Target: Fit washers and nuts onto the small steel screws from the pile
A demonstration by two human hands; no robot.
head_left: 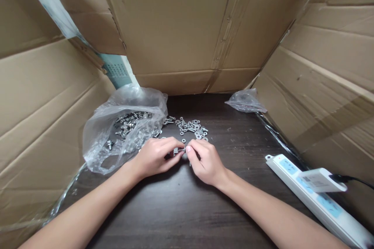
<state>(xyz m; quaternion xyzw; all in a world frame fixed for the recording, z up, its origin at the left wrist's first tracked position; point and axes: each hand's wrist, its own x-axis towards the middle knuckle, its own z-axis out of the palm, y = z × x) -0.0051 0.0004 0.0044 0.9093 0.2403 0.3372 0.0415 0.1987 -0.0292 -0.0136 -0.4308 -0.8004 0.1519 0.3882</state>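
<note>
My left hand (pixel 159 155) is closed, thumb and fingertips pinching a small metal bolt (pixel 175 151) that lies sideways with its shank toward the right. My right hand (pixel 206 160) meets it fingertip to fingertip, closed on what looks like a thin washer (pixel 185 149) at the bolt's end. Fingers partly hide both pieces. Just beyond the fingertips a single nut (pixel 183 140) rests on the dark table. Behind it is a loose pile of bolts, nuts and washers (pixel 191 127). Another bit of metal shows under my right fingers, too covered to name.
At left an open clear plastic bag (pixel 99 124) holds many bolt assemblies (pixel 131 122). A smaller plastic bag (pixel 247 100) lies at the back right. A white power strip (pixel 309 198) with a plugged-in adapter (pixel 321 180) runs along the right. Cardboard walls (pixel 175 19) enclose the dark table (pixel 181 218).
</note>
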